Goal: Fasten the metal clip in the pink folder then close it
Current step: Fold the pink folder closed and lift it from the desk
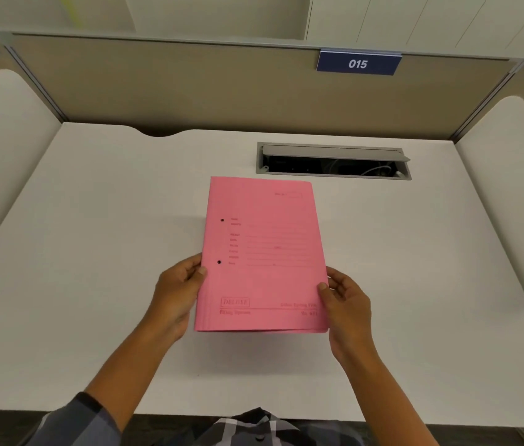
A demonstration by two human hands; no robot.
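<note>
Nearest the camera, a checked grey-and-white shirt front (254, 426) and a matching sleeve (74, 420) showed at the bottom edge, with both forearms reaching forward over the plain white tabletop (415, 284). The left hand (178, 286) was closed on the spine edge of the pink card folder (263, 255), thumb on the cover and fingers hidden beneath. The right hand (345, 304) pinched the opposite, free edge near its lower corner in the same way. The folder appeared shut, front cover up, its near end seemingly raised a little off the tabletop while the far end lay low toward it. Two small dark punch holes (220, 241) sat along the spine side.

No metal clip could be seen; it was presumably inside, so whether it was fastened could not be told. If it was not, the main risk was treating the shut cover as a finished job. Opening it from the free edge with such a light pinch might also have let the thin card slip or bend, and any loose sheets inside could have slid out of the tilted folder.

Farther back, a grey hinged cable hatch (333, 160) stood open in the tabletop, a gap where something small could drop. Beyond it rose the beige partition (189, 85) with a blue number plate reading 015 (358, 63).
</note>
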